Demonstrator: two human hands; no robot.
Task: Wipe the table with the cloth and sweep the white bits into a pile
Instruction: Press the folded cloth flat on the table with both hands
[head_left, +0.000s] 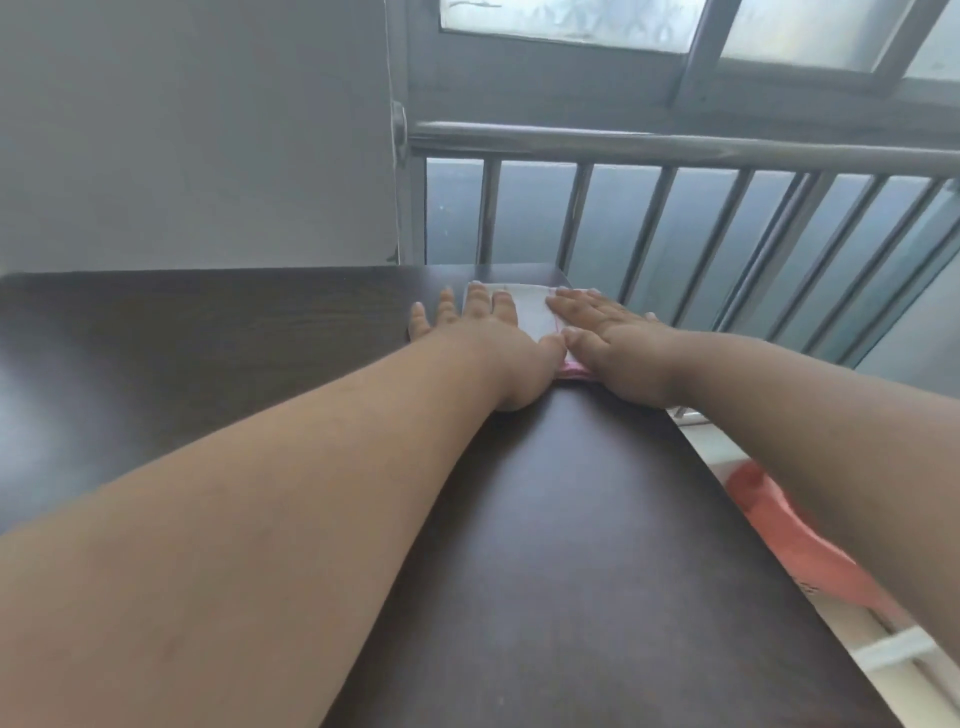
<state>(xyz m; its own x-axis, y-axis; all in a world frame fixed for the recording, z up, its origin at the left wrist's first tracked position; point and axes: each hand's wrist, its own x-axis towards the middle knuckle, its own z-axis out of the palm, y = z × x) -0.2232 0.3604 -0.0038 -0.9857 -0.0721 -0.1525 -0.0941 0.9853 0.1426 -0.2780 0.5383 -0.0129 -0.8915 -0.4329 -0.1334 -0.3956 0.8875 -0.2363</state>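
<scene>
With both hands flat, fingers straight, on the soft, light cloth, keep pressing so it won't bunch.

Pale grey wall stood behind the far left. Metal railing with slanted bars ran along the right, frosted window panes above it. Daylight was cool and dim. Blurred red object lay low right, identity unclear.

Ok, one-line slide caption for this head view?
Both hands, left hand and right hand, press a white cloth flat at the dark table's far corner.
</scene>
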